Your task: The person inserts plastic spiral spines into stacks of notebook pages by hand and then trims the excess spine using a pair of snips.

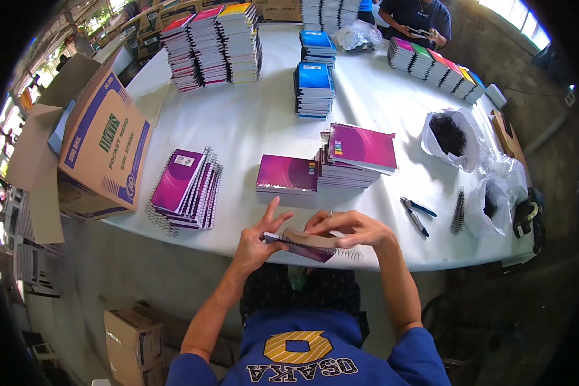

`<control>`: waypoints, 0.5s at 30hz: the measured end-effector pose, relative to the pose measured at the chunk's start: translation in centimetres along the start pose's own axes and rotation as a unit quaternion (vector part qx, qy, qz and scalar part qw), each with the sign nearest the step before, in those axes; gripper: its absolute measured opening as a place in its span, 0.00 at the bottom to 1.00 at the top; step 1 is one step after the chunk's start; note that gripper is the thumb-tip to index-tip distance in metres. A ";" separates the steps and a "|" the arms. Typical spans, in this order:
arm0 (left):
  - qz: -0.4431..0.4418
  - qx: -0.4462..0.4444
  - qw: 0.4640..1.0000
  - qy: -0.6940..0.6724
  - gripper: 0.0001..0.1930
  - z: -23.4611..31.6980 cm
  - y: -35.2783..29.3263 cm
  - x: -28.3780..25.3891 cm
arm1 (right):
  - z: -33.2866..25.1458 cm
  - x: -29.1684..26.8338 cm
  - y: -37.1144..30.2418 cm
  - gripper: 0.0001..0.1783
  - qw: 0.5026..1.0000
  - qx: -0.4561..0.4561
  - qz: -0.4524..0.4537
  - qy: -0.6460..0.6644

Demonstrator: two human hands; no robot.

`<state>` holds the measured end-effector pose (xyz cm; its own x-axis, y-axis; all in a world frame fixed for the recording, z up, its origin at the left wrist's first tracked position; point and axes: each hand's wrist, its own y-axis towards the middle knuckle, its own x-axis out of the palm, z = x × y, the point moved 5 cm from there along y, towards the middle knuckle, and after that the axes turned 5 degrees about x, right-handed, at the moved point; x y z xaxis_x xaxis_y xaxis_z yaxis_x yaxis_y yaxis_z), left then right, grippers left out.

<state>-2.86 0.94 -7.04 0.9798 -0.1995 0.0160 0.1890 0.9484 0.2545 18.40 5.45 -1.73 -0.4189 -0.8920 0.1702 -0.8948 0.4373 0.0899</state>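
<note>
- Far left, an open cardboard box (103, 151) stands at the table's edge (238, 248); whether anything is packed in it cannot be told;
- next, a pile of purple notebooks (181, 183) with wire coils at their sides; these look finished, so a fair share seems done;
- left hand (257, 241), half open; the thumb and lower part grip the left end of the notebook in hand (314, 251), while the other fingers stand up, spread and free;
- that notebook is held between both hands, just over the table's near edge; its brown back (305, 238) is bowed, and a spring (349, 254) juts past its right end, so this one looks only partly bound;
- beyond it, a low purple stack (286, 174) beside a taller purple stack (360, 151); no coils show on either, so these are probably left to do;
- right hand (357, 228), fingers bent and closed in a pinch on the notebook's right part, near the jutting spring;
- farther right, pliers (418, 215) lie with handles apart, untouched; a loose spring (457, 211) lies just beside a plastic bag (489, 209); behind, another bag (448, 134) holds a dark heap of springs, so plenty remain.
</note>
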 end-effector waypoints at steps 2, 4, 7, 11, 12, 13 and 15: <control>0.000 0.002 1.000 -0.019 0.52 -0.1 -0.3 -0.1 | -0.1 -0.1 1.1 0.36 0.954 0.169 0.069 -0.236; 0.004 0.006 0.999 -0.049 0.51 -0.2 -0.2 0.1 | 0.2 -0.1 0.8 0.38 0.975 0.136 0.053 -0.167; -0.006 -0.013 0.999 0.029 0.50 -0.5 -0.3 -0.2 | -1.3 1.1 1.6 0.38 0.973 0.121 0.045 -0.191; -0.004 0.007 1.000 0.014 0.48 -0.3 -0.3 0.2 | -0.1 0.3 0.9 0.35 0.992 0.060 0.051 -0.094; 0.000 -0.030 1.000 0.000 0.47 -0.4 -0.6 0.0 | -0.5 0.6 1.2 0.35 0.993 0.059 0.049 -0.092; 0.001 -0.032 0.999 0.001 0.47 -0.6 -0.8 -0.2 | -0.9 1.0 1.5 0.35 0.982 0.085 0.064 -0.157; -0.052 0.021 0.998 -0.025 0.40 -0.5 -0.7 0.1 | -0.7 0.6 1.4 0.34 0.954 0.130 0.103 -0.249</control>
<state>-2.92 0.37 -7.73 0.9504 -0.3090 0.0357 0.2851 0.9113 0.2970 17.02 5.61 -0.80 -0.5539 -0.7621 -0.3354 -0.7661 0.6242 -0.1532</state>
